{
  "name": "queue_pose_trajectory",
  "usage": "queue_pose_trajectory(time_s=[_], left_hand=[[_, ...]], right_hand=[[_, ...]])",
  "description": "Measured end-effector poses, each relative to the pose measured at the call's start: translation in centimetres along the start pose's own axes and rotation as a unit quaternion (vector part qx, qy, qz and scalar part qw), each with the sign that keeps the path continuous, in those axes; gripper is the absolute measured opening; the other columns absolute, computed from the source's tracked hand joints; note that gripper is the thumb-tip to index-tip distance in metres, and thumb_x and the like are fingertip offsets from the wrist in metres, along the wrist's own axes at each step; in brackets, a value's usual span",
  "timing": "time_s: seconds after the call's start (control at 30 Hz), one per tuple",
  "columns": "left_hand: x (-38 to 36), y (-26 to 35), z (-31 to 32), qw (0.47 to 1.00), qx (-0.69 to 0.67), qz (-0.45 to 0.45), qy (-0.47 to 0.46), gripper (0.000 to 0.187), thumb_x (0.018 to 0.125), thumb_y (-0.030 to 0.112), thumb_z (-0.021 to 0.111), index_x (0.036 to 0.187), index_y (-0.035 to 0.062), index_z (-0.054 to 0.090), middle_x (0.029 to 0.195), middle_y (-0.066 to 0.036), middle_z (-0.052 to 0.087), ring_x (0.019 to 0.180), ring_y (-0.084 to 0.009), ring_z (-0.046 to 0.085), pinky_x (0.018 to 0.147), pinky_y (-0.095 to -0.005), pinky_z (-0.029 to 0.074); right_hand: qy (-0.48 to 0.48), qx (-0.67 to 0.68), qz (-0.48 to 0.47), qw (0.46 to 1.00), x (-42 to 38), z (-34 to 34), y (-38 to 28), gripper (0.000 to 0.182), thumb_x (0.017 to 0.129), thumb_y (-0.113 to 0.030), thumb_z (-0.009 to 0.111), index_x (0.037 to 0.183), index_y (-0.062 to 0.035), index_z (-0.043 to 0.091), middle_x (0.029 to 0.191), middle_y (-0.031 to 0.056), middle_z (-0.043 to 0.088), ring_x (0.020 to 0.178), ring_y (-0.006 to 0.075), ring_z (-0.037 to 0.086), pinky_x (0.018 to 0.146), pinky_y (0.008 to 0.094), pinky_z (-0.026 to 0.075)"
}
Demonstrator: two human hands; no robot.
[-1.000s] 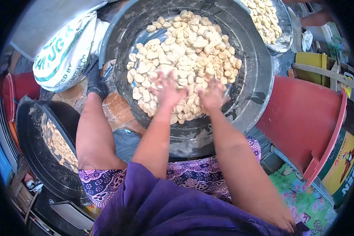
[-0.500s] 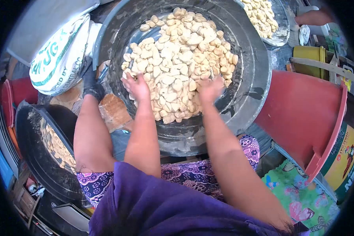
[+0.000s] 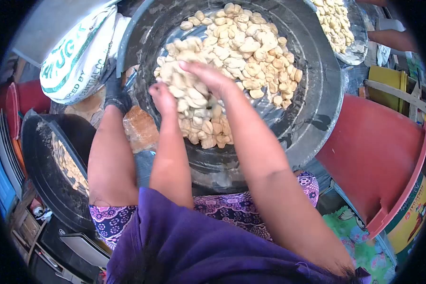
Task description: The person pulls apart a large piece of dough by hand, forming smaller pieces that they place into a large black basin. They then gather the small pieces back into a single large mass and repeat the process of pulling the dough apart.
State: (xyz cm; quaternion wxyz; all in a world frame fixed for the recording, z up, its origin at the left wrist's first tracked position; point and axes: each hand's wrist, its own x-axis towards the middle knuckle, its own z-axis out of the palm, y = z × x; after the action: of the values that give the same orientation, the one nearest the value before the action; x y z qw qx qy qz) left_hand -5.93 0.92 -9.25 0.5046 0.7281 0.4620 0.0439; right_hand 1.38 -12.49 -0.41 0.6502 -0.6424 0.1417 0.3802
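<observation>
A wide black tub (image 3: 312, 118) in front of me holds a heap of pale tan, rounded lumps (image 3: 248, 45) that look dusted with powder; their exact kind I cannot make out. My left hand (image 3: 164, 98) is at the left side of the heap, fingers curled against the lumps. Across the heap reaches my right hand (image 3: 210, 80), and a blurred cluster of lumps is gathered between the two hands. Its fingers are partly hidden by the lumps. Some of the tub's bottom shows to the right of my right wrist.
A white printed sack (image 3: 75, 61) leans left of the tub. Below it, a tilted black basin (image 3: 38, 161) holds more lumps. At right are a red plastic container (image 3: 371, 151) and a yellow bucket (image 3: 386, 85). Another person's arm (image 3: 390, 39) shows near a second tray (image 3: 355, 54) of lumps.
My right hand has swept left across the tub, bringing lumps toward my left hand and baring some of the bottom. My left hand has curled its fingers. The view has shifted slightly.
</observation>
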Motion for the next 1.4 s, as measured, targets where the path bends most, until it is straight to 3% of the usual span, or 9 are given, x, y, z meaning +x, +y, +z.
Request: queue_pose_trajectory(time_s=[0.1,0.27,0.37,0.57,0.83,0.9,1.1,1.23,1.4], left_hand=[[3.5,-2.7,0.7,0.899,-0.379,-0.076,-0.206,0.041,0.09,0.038,0.045,0.11,0.0023,0.051,0.098,-0.009,0.057,0.089,-0.0205,0.056,0.078,-0.0307,0.047],[-1.6,3.8,0.0,0.933,-0.057,0.054,-0.351,0.034,0.074,0.032,0.07,0.093,0.0053,0.062,0.088,-0.004,0.06,0.078,-0.0111,0.053,0.072,-0.0266,0.044],[1.1,7.2,-2.1,0.776,0.192,-0.097,-0.593,0.036,0.07,0.031,0.072,0.093,0.0056,0.062,0.08,-0.001,0.057,0.063,-0.0127,0.051,0.051,-0.0283,0.044],[1.5,7.1,0.0,0.838,0.424,0.175,-0.297,0.024,0.067,0.022,0.067,0.08,0.0016,0.063,0.072,-0.015,0.064,0.068,-0.0237,0.062,0.059,-0.0335,0.048],[-1.7,0.7,4.4,0.942,0.057,0.328,-0.043,0.034,0.079,0.026,0.061,0.102,0.0014,0.058,0.1,-0.015,0.059,0.094,-0.0306,0.056,0.083,-0.0396,0.043],[-1.4,2.4,3.3,0.945,-0.27,-0.083,-0.167,0.032,0.08,0.023,0.061,0.104,0.0023,0.058,0.112,-0.018,0.053,0.098,-0.0288,0.053,0.086,-0.0377,0.041],[-4.7,4.6,4.4,0.947,0.231,0.19,-0.121,0.051,0.078,0.037,0.061,0.121,0.0114,0.052,0.14,-0.017,0.025,0.131,-0.0339,0.016,0.102,-0.0548,0.014],[-9.5,6.6,5.9,0.846,0.375,0.23,-0.303,0.061,0.077,0.043,0.059,0.129,0.0145,0.045,0.149,-0.011,0.003,0.136,-0.0333,-0.009,0.1,-0.0639,0.0],[-7.5,8.1,6.1,0.573,0.332,0.053,-0.747,0.026,0.071,0.028,0.066,0.086,0.0071,0.07,0.102,-0.014,0.063,0.098,-0.0232,0.058,0.084,-0.0405,0.045]], right_hand=[[-0.01,-0.308,-0.016,0.951,3.6,-2.3,-4.5,0.062,0.071,-0.056,0.062,0.112,-0.0088,0.06,0.103,0.0132,0.062,0.088,0.0299,0.061,0.085,0.0445,0.044],[0.272,-0.66,-0.212,0.667,8.9,-1.3,0.7,0.062,0.08,-0.053,0.049,0.126,-0.0123,0.046,0.135,0.0177,0.037,0.126,0.0363,0.031,0.096,0.0646,0.023],[0.051,-0.715,-0.15,0.681,5.0,0.8,3.1,0.068,0.079,-0.056,0.049,0.134,-0.0193,0.036,0.143,0.0151,0.021,0.134,0.0363,0.009,0.095,0.0723,0.005],[-0.247,-0.674,-0.272,0.64,-5.0,-6.9,5.8,0.061,0.074,-0.053,0.056,0.128,-0.0289,0.042,0.133,0.0075,0.039,0.127,0.029,0.029,0.102,0.0587,0.016],[0.321,-0.58,-0.126,0.738,0.7,-4.2,7.7,0.071,0.07,-0.054,0.055,0.13,-0.018,0.041,0.137,0.0248,0.028,0.131,0.0368,0.019,0.099,0.0671,0.003],[0.152,-0.649,-0.165,0.727,-2.3,-0.2,7.3,0.064,0.074,-0.049,0.052,0.127,-0.0141,0.044,0.133,0.0218,0.036,0.128,0.0365,0.026,0.098,0.0669,0.009],[-0.308,-0.618,-0.257,0.676,-6.2,-5.5,4.5,0.054,0.072,-0.034,0.06,0.12,-0.0128,0.049,0.118,0.014,0.049,0.103,0.0287,0.048,0.091,0.0511,0.031],[0.396,-0.58,-0.221,0.677,-2.5,-14.8,6.9,0.05,0.075,-0.034,0.059,0.121,-0.0163,0.048,0.118,0.0158,0.048,0.106,0.0334,0.044,0.092,0.05,0.029],[0.476,-0.605,-0.168,0.616,0.9,-6.9,12.7,0.043,0.077,-0.031,0.057,0.118,-0.0179,0.049,0.118,0.0166,0.048,0.108,0.0355,0.042,0.095,0.0518,0.028]])
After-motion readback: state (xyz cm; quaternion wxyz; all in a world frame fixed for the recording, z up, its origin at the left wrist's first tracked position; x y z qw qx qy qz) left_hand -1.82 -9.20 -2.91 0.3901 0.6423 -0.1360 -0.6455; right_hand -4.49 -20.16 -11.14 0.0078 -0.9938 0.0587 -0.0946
